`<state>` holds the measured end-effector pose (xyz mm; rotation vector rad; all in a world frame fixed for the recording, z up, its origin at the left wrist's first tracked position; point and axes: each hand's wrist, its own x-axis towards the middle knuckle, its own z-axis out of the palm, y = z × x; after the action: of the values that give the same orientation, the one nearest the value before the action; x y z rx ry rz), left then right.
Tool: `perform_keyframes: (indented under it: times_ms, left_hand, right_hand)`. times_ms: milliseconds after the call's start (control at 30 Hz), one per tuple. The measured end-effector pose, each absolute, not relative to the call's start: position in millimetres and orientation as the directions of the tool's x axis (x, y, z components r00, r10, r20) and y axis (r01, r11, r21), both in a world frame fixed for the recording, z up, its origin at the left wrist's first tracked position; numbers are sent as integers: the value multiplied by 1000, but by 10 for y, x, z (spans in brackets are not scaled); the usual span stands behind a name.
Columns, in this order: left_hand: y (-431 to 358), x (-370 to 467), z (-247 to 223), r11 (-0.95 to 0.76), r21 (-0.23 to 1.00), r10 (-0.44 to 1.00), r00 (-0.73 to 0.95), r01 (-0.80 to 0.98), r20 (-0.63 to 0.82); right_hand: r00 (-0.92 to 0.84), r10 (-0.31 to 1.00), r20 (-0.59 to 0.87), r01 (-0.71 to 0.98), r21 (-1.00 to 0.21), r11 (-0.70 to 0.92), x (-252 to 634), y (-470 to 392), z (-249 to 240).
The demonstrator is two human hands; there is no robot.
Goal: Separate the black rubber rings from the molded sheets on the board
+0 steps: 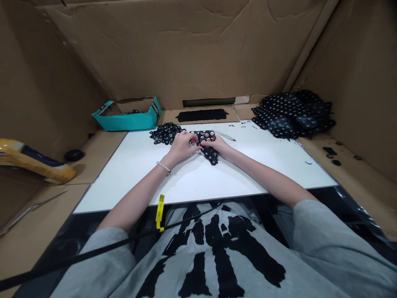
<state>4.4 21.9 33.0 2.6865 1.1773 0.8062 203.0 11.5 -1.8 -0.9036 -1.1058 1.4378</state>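
Observation:
Over the white board [198,178], both hands are closed on a small black perforated sheet [211,156] with round, ring-edged holes. My left hand [182,145], with a pale bracelet at the wrist, pinches the sheet's left end, its thumb and forefinger curled together. My right hand [217,143] grips the sheet's right part, and one corner hangs down toward me. Just behind my left hand lies a pile of small black rings [166,133]. A thin silvery pointed tool [226,135] lies behind my right hand.
A teal box [127,122] stands at the back left, beside a stack of black strips [201,115]. Perforated black sheets [291,116] are heaped at the back right. A yellow bottle [34,163] lies left, near a slender metal tool [34,207]. Cardboard walls [173,49] surround the board.

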Motion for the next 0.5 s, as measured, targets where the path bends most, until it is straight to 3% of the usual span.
perform_keyframes:
  times_ms: [133,267,400,500]
  left_hand:
    - [241,71,266,-703,403,710,549,586,441]
    - [285,139,181,-598,553,801,466,580,377]
    - [470,50,151,-360,796,932,224,486,285]
    - [642,-192,189,-307,823,935,-10,478,355]
  right_hand:
    - [-168,985,33,-309,-951,-20,2022,94,-18]
    - [-185,982,36,-296,-955,-20,2020,79,-15]
    - [-155,988,5,-235,-971,-32,2048,109,-25]
    - [-121,992,-20,-200,-979,-44,2075,153,-60]
